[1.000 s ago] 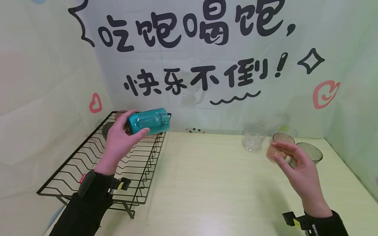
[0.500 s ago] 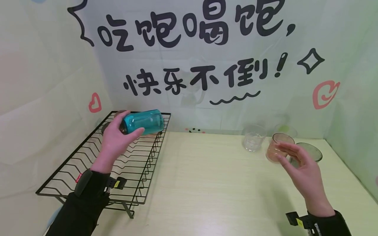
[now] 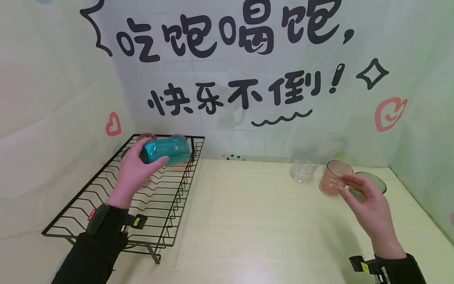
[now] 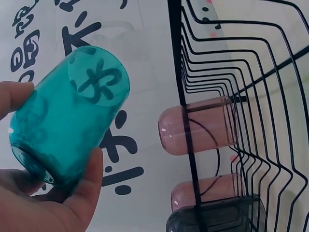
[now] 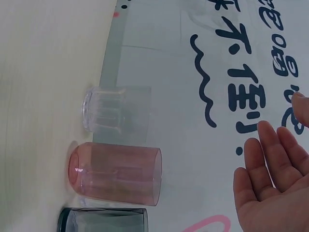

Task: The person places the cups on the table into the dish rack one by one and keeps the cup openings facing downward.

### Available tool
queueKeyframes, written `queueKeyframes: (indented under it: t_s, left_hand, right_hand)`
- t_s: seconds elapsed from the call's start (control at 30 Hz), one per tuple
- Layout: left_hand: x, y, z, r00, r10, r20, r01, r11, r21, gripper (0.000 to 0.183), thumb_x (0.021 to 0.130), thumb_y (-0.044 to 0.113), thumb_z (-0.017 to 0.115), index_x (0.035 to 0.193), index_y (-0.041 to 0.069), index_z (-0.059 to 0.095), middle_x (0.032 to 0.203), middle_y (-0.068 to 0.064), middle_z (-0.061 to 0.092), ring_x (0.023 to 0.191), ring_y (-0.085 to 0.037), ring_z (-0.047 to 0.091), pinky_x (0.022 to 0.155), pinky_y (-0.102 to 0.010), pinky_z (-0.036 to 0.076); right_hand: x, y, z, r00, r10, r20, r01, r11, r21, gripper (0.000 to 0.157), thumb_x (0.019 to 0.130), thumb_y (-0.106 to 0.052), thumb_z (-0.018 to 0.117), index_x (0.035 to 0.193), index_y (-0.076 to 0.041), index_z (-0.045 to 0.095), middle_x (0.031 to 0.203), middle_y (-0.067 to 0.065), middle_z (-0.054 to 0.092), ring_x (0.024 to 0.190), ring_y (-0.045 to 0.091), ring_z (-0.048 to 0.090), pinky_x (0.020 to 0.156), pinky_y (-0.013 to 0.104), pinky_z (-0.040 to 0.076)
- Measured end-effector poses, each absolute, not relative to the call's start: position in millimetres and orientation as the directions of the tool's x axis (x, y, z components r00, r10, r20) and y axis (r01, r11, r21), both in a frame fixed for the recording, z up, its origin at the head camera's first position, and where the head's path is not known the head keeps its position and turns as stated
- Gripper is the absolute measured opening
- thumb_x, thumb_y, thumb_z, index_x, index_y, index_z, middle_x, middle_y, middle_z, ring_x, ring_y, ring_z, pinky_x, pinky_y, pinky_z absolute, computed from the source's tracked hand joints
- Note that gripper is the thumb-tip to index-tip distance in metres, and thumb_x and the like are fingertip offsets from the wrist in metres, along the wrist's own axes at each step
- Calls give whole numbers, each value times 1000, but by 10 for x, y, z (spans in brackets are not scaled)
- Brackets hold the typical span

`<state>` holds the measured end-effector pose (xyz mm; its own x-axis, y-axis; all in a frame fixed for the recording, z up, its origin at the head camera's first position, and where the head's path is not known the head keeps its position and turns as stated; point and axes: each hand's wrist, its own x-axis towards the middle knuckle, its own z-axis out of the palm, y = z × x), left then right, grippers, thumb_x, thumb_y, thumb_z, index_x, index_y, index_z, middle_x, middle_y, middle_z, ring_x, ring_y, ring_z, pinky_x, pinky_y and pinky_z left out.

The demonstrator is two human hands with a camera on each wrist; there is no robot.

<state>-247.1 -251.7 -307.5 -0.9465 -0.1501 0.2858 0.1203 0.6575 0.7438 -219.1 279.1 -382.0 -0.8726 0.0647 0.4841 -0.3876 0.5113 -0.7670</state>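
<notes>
My left hand [image 3: 133, 173] grips a teal drinking glass [image 3: 168, 150] near one end, thumb and fingers on either side. The glass lies tilted nearly sideways above the back of a black wire dish rack [image 3: 190, 188]. In the left wrist view, two pink glasses [image 4: 212, 128] and a dark grey glass [image 4: 217, 220] are in the rack beside it. My right hand [image 3: 372, 213] is raised on the right, fingers loosely bent with nothing in them. It overlaps a grey-green glass [image 3: 376, 182] in the head view, close to a pink glass [image 3: 335, 179].
A clear glass [image 3: 306, 167] stands at the back of the pale table [image 3: 255, 228], left of the pink one. Behind them, a cloth backdrop [image 3: 227, 134] with black lettering closes off the back. The rack stands along the left side.
My left hand has carried the teal glass left and slightly down over the rack. My right hand has drifted a little to the right, uncovering more of the pink glass.
</notes>
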Motion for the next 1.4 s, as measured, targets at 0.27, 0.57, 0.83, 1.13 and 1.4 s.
queueKeyframes:
  t_s: [0.27,0.57,0.83,1.13,1.4]
  left_hand:
    - [-2523,-2571,-3101,-939,-165,301,89,730,678,82,91,38,71,151,-1,32,140,-29,43,118,-47,45,92,-62,49]
    - [-2616,-2621,-3215,-928,-147,344,110,772,626,76,88,30,74,145,-6,39,132,-30,51,114,-47,52,91,-61,48]
    - [-2661,-2626,-3283,-950,-118,290,86,792,605,79,89,31,73,147,-7,35,131,-31,50,112,-48,53,89,-60,50]
    - [-2694,-2605,-3301,-959,-95,266,77,819,569,80,88,29,73,147,-9,34,132,-33,48,113,-48,52,90,-60,49]
    - [-2731,-2607,-3326,-963,-81,255,68,849,524,81,87,31,74,146,-9,34,130,-34,46,112,-49,50,85,-60,52]
  right_hand:
    - [-2211,2862,-3875,-882,89,463,-357,516,-778,43,92,-7,70,132,-1,56,116,-21,59,108,-8,51,87,4,37]
    - [-2219,2893,-3898,-890,92,446,-334,534,-776,41,93,-12,70,131,-1,57,116,-19,59,107,-8,51,86,4,36]
    - [-2229,2916,-3948,-891,86,446,-327,561,-761,40,93,-13,70,129,0,58,115,-23,58,106,-11,50,85,3,36]
    - [-2240,2953,-3987,-900,39,435,-317,625,-713,41,94,-20,70,130,-5,60,118,-26,53,107,-16,44,88,11,33]
    - [-2261,2998,-4014,-921,-9,390,-295,669,-682,45,95,-23,70,135,-8,58,129,0,58,111,-10,43,94,29,35]
